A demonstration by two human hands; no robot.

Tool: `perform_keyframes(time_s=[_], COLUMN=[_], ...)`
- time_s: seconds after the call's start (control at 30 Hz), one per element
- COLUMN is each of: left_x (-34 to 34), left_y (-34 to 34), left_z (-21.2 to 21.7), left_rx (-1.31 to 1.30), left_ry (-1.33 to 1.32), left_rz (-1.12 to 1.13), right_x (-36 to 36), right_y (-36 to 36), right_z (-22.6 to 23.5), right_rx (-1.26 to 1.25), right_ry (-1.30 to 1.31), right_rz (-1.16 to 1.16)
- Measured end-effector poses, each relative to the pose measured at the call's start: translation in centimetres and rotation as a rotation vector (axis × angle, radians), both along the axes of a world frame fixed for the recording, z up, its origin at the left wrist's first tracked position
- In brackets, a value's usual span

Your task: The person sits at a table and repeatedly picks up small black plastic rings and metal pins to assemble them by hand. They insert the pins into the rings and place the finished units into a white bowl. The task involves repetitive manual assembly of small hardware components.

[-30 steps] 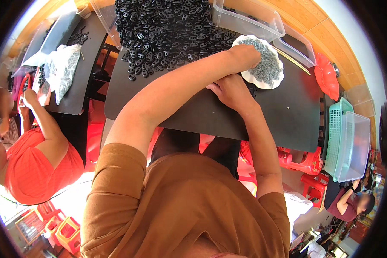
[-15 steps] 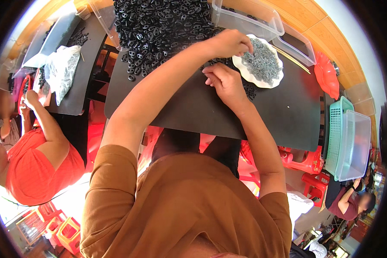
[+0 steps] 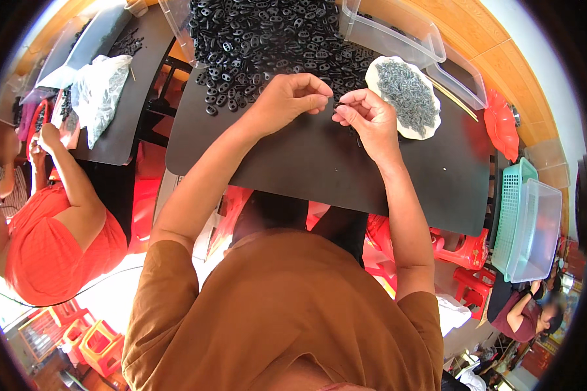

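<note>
Over the dark table my left hand (image 3: 292, 103) is pinched, thumb against fingers. What it holds, if anything, is too small to make out. Facing it a short gap away, my right hand (image 3: 370, 122) is also pinched, with perhaps a tiny dark piece at the fingertips. Beyond both hands spreads a big heap of black oval pieces (image 3: 254, 39) with two holes each. A white plate (image 3: 424, 133) with a wavy rim stands just right of my right hand. It bears many small, thin grey pieces (image 3: 406, 94).
Clear plastic bins (image 3: 398, 38) stand behind the plate, with thin yellowish sticks (image 3: 455, 100) beside it. A red wavy dish (image 3: 501, 127) and a green basket (image 3: 510, 215) are at the right. At the left table, a person in red (image 3: 65, 241) works near a plastic bag (image 3: 101, 94).
My left hand has come back from the plate of grey pieces, moving left and nearer to me. My right hand has shifted slightly right, and the two hands now face each other.
</note>
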State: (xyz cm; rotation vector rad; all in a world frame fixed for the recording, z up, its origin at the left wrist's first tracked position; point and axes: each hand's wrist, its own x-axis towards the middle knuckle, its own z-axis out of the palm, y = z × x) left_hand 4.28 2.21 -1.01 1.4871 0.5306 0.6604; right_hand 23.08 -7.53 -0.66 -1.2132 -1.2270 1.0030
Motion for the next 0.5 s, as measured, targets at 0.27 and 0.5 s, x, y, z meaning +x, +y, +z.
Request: perform_keyframes(time_s=[0.27, 0.5], left_x=[0.35, 0.40], left_y=[-0.25, -0.52], left_z=[-0.67, -0.57], left_rx=[-0.083, -0.238], left_ry=[-0.014, -0.098], left_rz=[-0.046, -0.041], right_x=[-0.22, -0.11], right_y=[0.19, 0.14], right_z=[-0.14, -0.16], right_rx=[-0.005, -0.001], right_ry=[-0.058, -0.043], right_rz=[0.028, -0.014])
